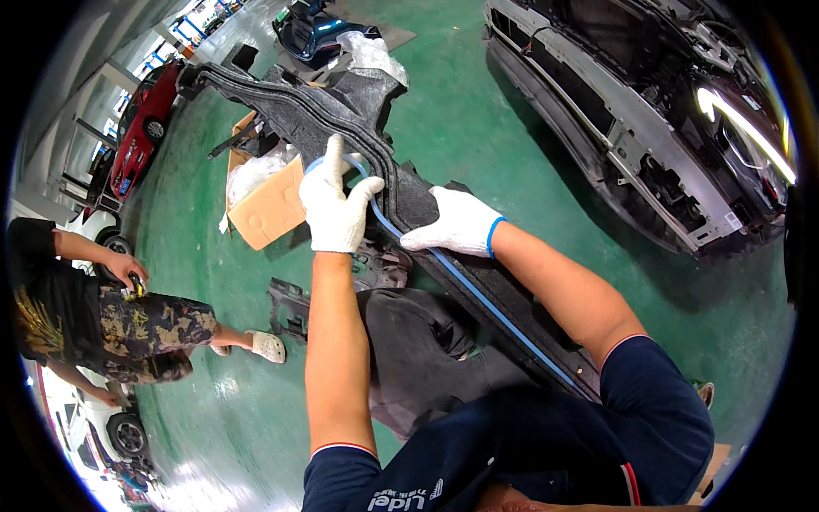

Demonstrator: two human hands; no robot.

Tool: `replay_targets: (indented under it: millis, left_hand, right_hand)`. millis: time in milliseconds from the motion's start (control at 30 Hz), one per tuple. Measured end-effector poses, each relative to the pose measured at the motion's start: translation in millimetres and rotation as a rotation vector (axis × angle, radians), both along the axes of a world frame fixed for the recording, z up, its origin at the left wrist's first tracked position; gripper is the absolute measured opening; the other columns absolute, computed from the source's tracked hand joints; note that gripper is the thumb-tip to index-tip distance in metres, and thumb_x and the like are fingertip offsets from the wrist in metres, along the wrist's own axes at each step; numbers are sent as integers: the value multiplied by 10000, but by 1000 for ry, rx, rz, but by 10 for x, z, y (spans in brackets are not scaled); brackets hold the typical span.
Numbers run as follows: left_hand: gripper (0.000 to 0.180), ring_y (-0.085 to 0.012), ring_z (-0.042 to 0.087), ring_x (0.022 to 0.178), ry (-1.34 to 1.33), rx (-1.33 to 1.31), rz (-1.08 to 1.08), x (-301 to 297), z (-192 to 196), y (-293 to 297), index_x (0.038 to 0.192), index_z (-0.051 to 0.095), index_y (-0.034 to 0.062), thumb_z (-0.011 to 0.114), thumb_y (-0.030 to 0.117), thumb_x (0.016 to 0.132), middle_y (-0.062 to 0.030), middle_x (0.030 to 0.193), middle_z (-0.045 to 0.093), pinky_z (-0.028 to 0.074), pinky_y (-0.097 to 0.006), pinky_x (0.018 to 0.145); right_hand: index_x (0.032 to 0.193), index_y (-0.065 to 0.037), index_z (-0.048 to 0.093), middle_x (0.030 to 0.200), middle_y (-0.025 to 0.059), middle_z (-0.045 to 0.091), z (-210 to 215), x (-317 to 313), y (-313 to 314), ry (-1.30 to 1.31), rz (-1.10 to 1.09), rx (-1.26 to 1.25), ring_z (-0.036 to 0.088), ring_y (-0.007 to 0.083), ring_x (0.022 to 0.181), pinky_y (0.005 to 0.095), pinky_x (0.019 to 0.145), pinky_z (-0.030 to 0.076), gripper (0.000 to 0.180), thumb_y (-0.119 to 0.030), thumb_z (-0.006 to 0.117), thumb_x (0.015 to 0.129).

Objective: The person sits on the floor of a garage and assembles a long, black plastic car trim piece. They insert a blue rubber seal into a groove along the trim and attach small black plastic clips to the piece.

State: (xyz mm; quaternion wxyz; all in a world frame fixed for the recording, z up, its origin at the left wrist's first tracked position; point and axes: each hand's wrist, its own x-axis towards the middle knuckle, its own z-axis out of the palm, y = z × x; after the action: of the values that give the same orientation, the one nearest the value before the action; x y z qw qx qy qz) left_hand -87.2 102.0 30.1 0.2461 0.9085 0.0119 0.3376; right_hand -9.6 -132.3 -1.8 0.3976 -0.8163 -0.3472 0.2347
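A long black car trim panel [341, 111] runs diagonally from the upper left down to my lap. A thin blue strip [478, 294] lies along its edge. My left hand [337, 200], in a white glove, grips the upper end of the blue strip where it curves at the panel's bend. My right hand [456, 224], also white-gloved, presses flat on the panel beside the strip. Both forearms come up from the lower edge over my dark trousers [418, 358].
A stripped dark car front [648, 119] stands at the upper right on the green floor [478, 102]. An open cardboard box [269, 205] with plastic wrap lies behind the panel. A person [102, 316] crouches at the left. A red car [145, 119] is parked far left.
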Motion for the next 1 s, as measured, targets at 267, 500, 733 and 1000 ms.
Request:
replay_targets:
  millis: [267,500,733,1000]
  left_hand:
    - [856,-381,752,1195,166,-10,161,-71,70,-155,1607,538,-3,832,324,872,-270,1294,761,568,-447,1074]
    - [878,-447,762,971,35,-111,100,33,-146,-413,1590,538,-9,848,253,811,-277,1051,764,597,-485,914]
    - [875,-474,743,1030,8,-174,87,86,-144,-163,1609,526,15,850,200,817,-330,1108,731,583,-510,950]
    - [980,-415,767,1039,38,-186,94,348,-399,113,1689,406,14,848,148,824,-251,1267,768,596,-465,975]
  right_hand:
    - [1438,73,625,1396,305,716,120,-31,46,177,96,85,711,381,1303,431,1109,548,1027,-636,919,756]
    - [1602,13,495,1434,291,704,-16,-32,48,-87,-114,60,686,397,1358,437,1163,527,1064,-443,940,750]
    - [1390,38,631,1251,199,761,-181,225,421,-20,-52,164,729,276,1157,400,1032,562,735,-301,903,797]
    - [1475,12,621,1343,239,760,-185,371,734,34,-71,163,732,339,1271,415,1090,551,920,-541,910,798]
